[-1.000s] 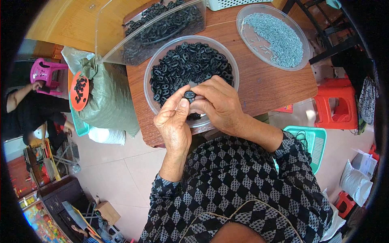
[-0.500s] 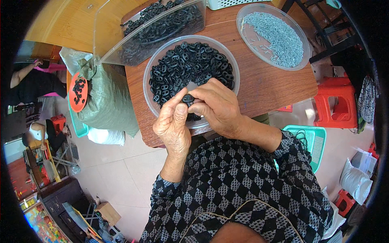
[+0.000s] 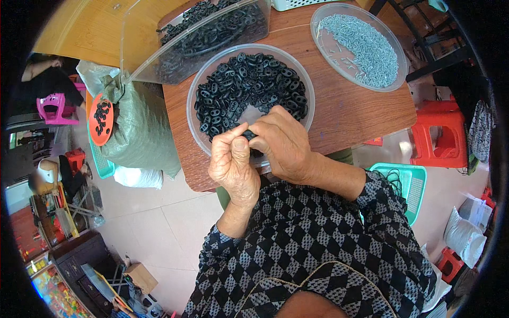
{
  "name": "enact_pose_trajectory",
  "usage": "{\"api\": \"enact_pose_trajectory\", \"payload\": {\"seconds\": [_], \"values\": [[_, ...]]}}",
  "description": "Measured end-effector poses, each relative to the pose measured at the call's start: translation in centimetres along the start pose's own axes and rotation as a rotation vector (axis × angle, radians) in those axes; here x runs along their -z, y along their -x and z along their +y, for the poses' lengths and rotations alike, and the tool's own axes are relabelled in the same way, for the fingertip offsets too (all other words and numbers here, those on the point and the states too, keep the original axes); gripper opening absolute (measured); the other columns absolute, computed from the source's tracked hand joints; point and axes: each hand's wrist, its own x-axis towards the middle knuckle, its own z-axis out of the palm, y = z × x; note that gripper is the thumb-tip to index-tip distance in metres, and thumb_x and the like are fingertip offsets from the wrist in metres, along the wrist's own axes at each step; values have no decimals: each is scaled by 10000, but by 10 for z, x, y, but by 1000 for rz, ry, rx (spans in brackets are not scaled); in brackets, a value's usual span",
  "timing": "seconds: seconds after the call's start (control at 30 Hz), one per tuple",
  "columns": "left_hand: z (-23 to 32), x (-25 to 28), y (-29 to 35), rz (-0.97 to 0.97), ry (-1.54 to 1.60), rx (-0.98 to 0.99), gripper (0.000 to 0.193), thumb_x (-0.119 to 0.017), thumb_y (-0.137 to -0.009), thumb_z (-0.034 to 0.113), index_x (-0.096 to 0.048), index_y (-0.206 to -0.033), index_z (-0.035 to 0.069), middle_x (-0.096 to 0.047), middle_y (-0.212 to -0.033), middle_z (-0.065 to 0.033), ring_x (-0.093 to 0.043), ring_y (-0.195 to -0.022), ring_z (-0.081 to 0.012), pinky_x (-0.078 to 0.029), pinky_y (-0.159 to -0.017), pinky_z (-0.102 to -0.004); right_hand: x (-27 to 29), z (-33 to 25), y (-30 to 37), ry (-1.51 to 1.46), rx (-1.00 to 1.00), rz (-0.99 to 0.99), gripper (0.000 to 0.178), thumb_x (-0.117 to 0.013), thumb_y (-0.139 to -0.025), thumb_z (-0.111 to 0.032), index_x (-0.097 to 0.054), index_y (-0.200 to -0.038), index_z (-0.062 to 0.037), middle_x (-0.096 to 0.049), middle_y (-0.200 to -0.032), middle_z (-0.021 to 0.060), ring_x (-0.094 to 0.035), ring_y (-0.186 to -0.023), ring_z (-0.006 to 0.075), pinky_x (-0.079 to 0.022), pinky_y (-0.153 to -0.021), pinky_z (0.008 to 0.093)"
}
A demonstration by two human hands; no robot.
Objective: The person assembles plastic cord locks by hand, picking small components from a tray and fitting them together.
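My left hand (image 3: 233, 167) and my right hand (image 3: 289, 146) meet over the near edge of a round clear tub (image 3: 192, 127). Between their fingertips is a small black oval piece (image 3: 248, 134), pinched from both sides. Most of it is hidden by the fingers. Many similar black two-holed oval pieces (image 3: 254, 79) lie heaped in the tub, around a bare patch of its bottom just beyond my hands.
A clear box (image 3: 146, 58) of black parts stands at the back left. A shallow dish (image 3: 328, 50) holds silvery screw-like pieces (image 3: 366, 47). Left of the wooden table (image 3: 344, 119), an orange plate (image 3: 97, 132) rests against a green sack (image 3: 143, 127). Right are a red stool (image 3: 437, 135) and green basket (image 3: 416, 196).
My left hand has shifted slightly right, and the black piece has turned, showing less of its face. At the far left, another person has moved and a pink stool shows.
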Motion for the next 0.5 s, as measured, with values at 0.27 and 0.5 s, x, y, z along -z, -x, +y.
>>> {"api": "enact_pose_trajectory", "payload": {"seconds": [0.27, 0.5], "values": [[14, -3, 2, -7, -150, 50, 217, -596, -909, 130, -608, -1034, -47, -620, -926, -51, -529, -782, -68, -455, -714, -203, 12, -9, -6, -99, -210, -66, 152, -649, -729, -60, -551, -837, -16, -525, -766, 103, -492, -686, 285, -410, -598, 375], [24, 0, -15, -78, -343, 161, 212, -553, -925, 80, -572, -1104, -32, -660, -822, -76, -585, -687, -85, -489, -628, -206, 33, 5, -13, -315, -684, -69, 134, -679, -752, -102, -579, -720, -18, -561, -701, 43, -537, -643, 122, -440, -575, 281]]}}
